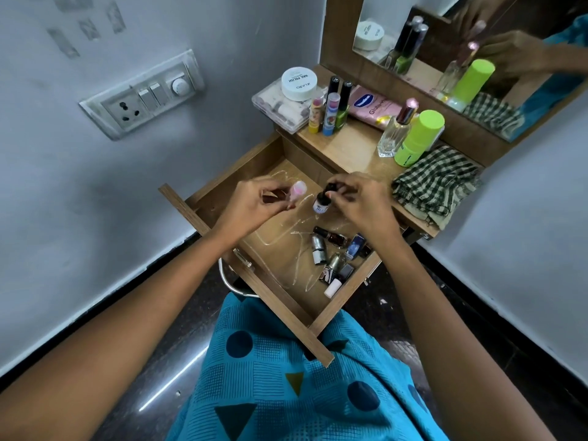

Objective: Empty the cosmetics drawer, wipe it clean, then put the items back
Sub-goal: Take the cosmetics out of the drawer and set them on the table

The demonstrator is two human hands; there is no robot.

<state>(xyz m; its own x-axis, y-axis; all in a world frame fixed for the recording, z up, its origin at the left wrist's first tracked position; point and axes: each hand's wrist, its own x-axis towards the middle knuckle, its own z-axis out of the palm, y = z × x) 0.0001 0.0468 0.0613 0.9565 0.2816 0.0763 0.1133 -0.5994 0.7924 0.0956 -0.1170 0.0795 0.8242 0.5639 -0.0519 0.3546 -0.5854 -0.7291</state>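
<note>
The wooden drawer [222, 214] stands pulled out over my lap, its floor streaked with pale smears. My left hand [254, 202] grips a small brown bottle with a pink cap [299, 188] above the drawer's left half. My right hand [359, 202] pinches the dark cap of a small white-labelled bottle [319, 205] beside it. Several lipsticks and small nail-polish bottles [334, 256] lie in the drawer's near right corner.
On the dresser top [350, 148] stand a clear box with a white jar [299, 82], lip balms and polishes [327, 109], a pink tube [372, 106], a glass perfume bottle [393, 135], a lime-green bottle [416, 138] and a checked cloth [436, 186]. A mirror [445, 43] rises behind.
</note>
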